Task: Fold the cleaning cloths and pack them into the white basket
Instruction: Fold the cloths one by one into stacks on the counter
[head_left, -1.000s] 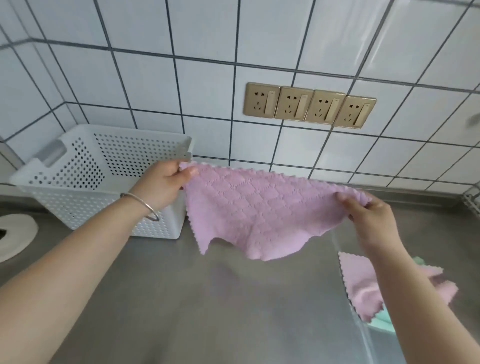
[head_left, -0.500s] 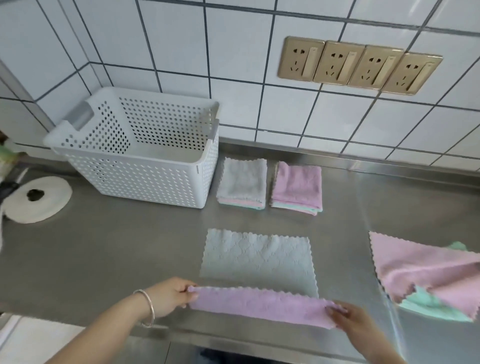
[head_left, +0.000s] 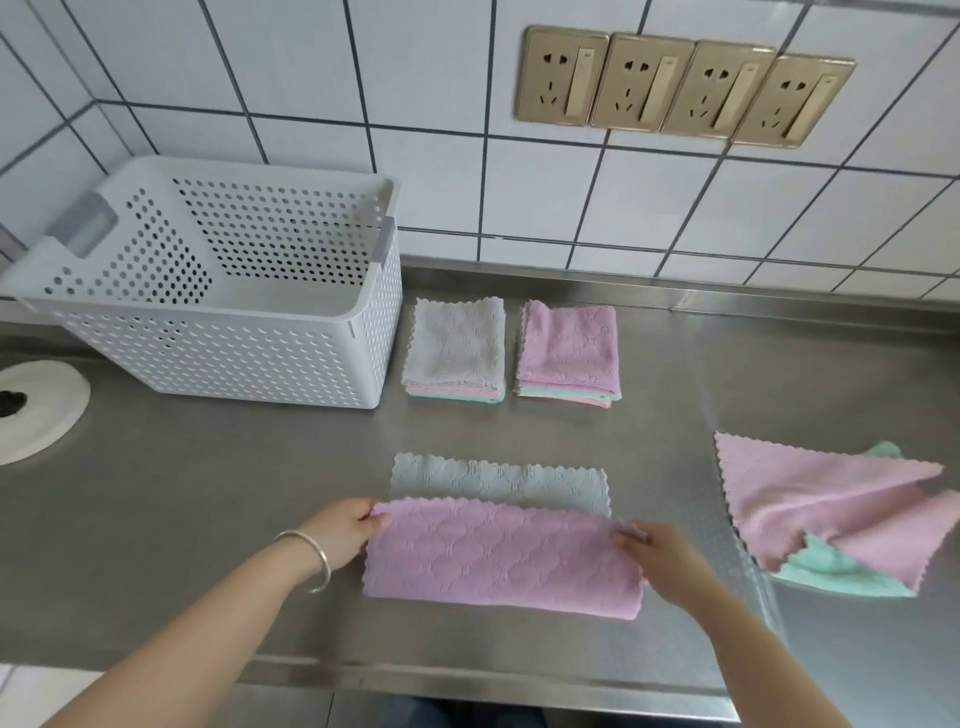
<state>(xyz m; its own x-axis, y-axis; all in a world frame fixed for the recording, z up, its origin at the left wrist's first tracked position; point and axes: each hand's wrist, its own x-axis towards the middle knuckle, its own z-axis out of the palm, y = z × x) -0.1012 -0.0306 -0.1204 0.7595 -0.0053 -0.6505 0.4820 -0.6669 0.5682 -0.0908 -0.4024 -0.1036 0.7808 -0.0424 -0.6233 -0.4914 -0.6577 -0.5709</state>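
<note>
A purple cloth (head_left: 501, 558), folded in half, lies on the steel counter over the near part of a pale grey cloth (head_left: 498, 480). My left hand (head_left: 345, 530) pinches its upper left corner and my right hand (head_left: 657, 558) pinches its upper right corner. The white perforated basket (head_left: 234, 358) stands at the back left with nothing visible inside. Beside it sit two folded stacks, one topped grey (head_left: 457, 345) and one topped purple (head_left: 569, 348). A loose pile of pink and green cloths (head_left: 826, 512) lies at the right.
A white round object (head_left: 39, 410) sits at the far left of the counter (head_left: 208, 499). Gold wall sockets (head_left: 685, 85) are on the tiled wall behind. The counter's front edge runs just below my forearms.
The purple cloth came down from in front of the wall onto the counter, and its held edge moved away from me, leaving it folded in half over the grey cloth.
</note>
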